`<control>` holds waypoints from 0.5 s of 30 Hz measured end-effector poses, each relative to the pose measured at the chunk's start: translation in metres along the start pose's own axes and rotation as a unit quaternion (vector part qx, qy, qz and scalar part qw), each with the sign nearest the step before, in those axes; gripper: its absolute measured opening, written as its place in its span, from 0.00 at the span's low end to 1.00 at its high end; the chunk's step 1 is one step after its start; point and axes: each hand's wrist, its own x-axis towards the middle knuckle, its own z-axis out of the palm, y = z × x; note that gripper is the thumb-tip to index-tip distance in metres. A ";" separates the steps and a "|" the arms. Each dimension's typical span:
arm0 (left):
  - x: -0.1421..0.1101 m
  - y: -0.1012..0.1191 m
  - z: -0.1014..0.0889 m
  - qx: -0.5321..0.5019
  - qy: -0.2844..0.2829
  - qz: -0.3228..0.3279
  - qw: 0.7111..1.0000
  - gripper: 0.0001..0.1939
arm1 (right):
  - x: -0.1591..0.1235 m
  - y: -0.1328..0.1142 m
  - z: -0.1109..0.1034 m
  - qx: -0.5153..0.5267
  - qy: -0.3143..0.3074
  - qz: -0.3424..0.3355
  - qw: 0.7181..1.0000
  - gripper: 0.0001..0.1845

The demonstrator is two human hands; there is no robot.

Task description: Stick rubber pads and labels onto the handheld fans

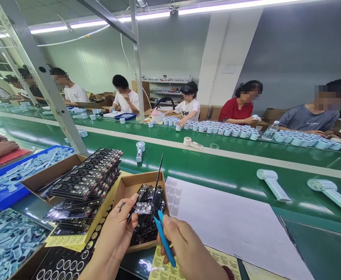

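My left hand point(116, 229) is closed on a small black circuit board point(143, 208) with bright yellow and white components. In my right hand point(185, 243) is a pair of blue-handled cutters point(165, 241), its jaws at the board's right end. A thin black strip point(159, 171) sticks up from the jaws; whether it is still joined to the board I cannot tell. Right below my hands, a cardboard box point(123, 182) holds several loose black boards point(143, 229). To its left stands a tall stack of black board panels point(85, 175).
Blue trays point(1, 202) of light-blue plastic parts lie left, with a bin of similar parts point(9, 241) nearer. A white sheet point(217, 210) lies right. Beyond it, a green conveyor point(194, 167) carries light-blue handheld devices point(272, 184). Several people work on its far side. Metal posts point(48, 85) rise left.
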 end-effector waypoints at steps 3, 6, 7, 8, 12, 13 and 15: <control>-0.004 -0.001 0.001 -0.005 0.008 0.017 1.000 0.24 | -0.002 -0.001 0.000 -0.067 0.020 -0.010 0.998 0.36; -0.008 -0.002 0.002 -0.011 0.017 0.033 0.999 0.25 | -0.004 -0.004 0.002 -0.141 0.076 -0.049 0.986 0.34; -0.009 -0.002 0.002 -0.013 0.018 0.034 0.999 0.25 | -0.004 -0.005 0.003 -0.153 0.092 -0.054 0.983 0.34; -0.009 -0.002 0.003 -0.016 0.021 0.031 0.999 0.23 | -0.004 -0.004 0.005 -0.158 0.101 -0.055 0.981 0.34; -0.009 -0.005 0.004 -0.024 0.041 -0.004 0.999 0.07 | -0.003 0.002 0.012 -0.135 0.126 -0.059 0.981 0.35; -0.009 -0.005 0.004 -0.023 0.046 -0.017 0.999 0.06 | -0.002 0.003 0.014 -0.107 0.125 -0.061 0.985 0.35; -0.009 -0.007 0.006 -0.014 0.047 -0.050 0.998 0.11 | 0.000 0.003 0.016 -0.016 0.085 -0.058 0.995 0.36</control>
